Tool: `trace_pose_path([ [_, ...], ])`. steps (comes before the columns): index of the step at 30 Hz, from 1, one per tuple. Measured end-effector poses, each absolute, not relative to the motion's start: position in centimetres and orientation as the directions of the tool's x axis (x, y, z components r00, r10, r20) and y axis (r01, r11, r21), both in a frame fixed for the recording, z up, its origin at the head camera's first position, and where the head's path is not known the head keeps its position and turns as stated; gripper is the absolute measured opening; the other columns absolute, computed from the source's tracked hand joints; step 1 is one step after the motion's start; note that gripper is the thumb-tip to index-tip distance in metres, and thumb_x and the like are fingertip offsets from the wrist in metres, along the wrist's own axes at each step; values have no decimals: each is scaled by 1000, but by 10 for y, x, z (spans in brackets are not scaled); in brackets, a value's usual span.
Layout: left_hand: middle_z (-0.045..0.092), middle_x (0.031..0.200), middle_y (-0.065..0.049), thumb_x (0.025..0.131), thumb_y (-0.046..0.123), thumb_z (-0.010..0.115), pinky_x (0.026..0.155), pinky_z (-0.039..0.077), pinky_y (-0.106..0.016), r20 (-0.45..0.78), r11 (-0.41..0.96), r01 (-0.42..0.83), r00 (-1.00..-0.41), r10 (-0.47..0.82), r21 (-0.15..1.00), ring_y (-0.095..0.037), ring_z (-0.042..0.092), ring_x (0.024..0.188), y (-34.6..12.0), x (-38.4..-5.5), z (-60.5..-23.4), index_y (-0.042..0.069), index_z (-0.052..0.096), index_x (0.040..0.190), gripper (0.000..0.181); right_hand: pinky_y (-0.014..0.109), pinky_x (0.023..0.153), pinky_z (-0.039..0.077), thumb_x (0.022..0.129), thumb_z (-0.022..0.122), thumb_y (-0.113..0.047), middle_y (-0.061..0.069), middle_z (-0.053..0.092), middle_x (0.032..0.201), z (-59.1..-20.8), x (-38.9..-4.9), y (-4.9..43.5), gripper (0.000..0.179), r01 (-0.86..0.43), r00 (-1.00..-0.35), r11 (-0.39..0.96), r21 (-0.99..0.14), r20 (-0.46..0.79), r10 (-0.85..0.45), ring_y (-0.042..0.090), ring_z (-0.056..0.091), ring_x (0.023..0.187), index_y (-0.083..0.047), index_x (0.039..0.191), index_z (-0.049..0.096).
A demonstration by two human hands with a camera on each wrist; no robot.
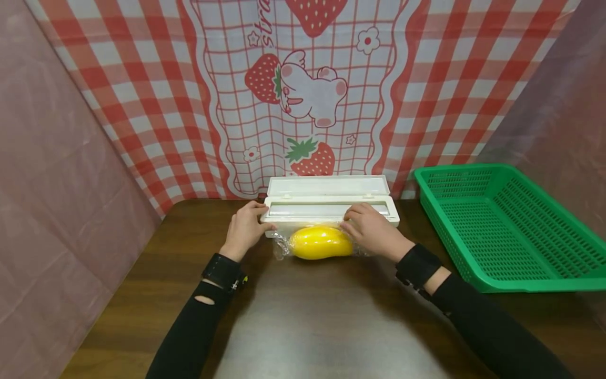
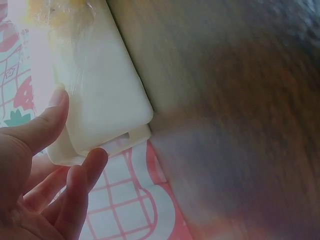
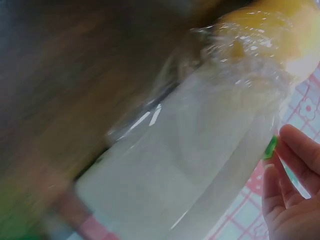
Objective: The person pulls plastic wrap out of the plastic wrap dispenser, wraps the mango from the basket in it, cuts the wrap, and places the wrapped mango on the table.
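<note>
A white cling film dispenser (image 1: 326, 213) stands at the back of the table, its lid (image 1: 329, 185) swung up behind it. My left hand (image 1: 244, 229) grips the dispenser's left end, thumb at one side and fingers curled round the end. In front lies a glossy yellow mango-shaped fruit (image 1: 319, 243) under clear film (image 1: 281, 245), bunched at its left side. The film also runs over the dispenser's face in the right wrist view. Near the dispenser's right part, my right hand (image 1: 374, 229) pinches a small green slide cutter (image 3: 270, 148) at the edge.
To the right stands a green slatted basket (image 1: 473, 263). A red-and-white strawberry-print cloth (image 1: 303, 105) hangs right behind the dispenser. The wooden table (image 1: 303, 326) stretches toward me, with pink cloth (image 1: 61, 158) along the left side.
</note>
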State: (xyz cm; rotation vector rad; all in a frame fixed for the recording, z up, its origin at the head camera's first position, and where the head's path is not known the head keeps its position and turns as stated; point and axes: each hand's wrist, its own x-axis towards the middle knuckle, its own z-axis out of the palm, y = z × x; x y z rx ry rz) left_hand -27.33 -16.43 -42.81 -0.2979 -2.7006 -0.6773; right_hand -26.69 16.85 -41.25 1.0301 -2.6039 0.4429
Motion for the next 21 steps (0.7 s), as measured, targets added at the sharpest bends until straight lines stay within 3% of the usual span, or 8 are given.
trace_pose_path([
  [8, 57, 110, 5, 66, 46, 75, 69, 46, -33, 376, 866, 281, -919, 119, 414, -13, 53, 83, -166, -274, -429, 13, 63, 119, 63, 39, 89, 38, 92, 53, -31, 4, 58, 96, -417, -267, 188, 23, -709, -658, 694, -128, 475, -584, 23, 49, 97, -10, 95, 64],
  [15, 56, 111, 6, 67, 48, 74, 62, 43, -30, 364, 871, 273, -924, 118, 410, -12, 48, 71, -165, -275, -430, 15, 63, 120, 63, 37, 88, 40, 91, 56, -29, 3, 58, 97, -418, -266, 197, 21, -686, -678, 711, -153, 489, -548, 21, 48, 98, -11, 94, 65],
  [21, 56, 110, 6, 66, 48, 74, 65, 44, -30, 368, 871, 273, -923, 116, 409, -12, 50, 76, -166, -276, -430, 15, 63, 120, 64, 36, 85, 41, 91, 57, -29, 1, 57, 95, -420, -268, 206, 18, -650, -703, 744, -156, 495, -510, 18, 48, 95, -12, 93, 65],
])
